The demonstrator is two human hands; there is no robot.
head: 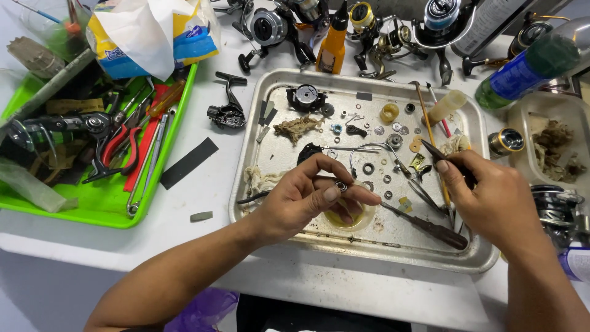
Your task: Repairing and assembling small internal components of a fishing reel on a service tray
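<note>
1. White tabletop (203, 184) lay crowded; a metal tray (258, 104) sat before the person, likely to keep loose washers and screws from rolling off; a green tray (92, 206) of pliers and wrenches sat at the left, within reach.
2. Left hand (307, 197) hovered over the metal tray's near part; thumb and forefinger were pinched shut on a small metal ring (341, 185), held up as if for close work; the other fingers curled loosely.
3. Right hand (491, 197) gripped a dark pointed tool (433, 150), fingers wrapped tight, tip angled toward the ring but apart from it.
4. A screwdriver (424, 226) rested in the tray between the hands.
</note>
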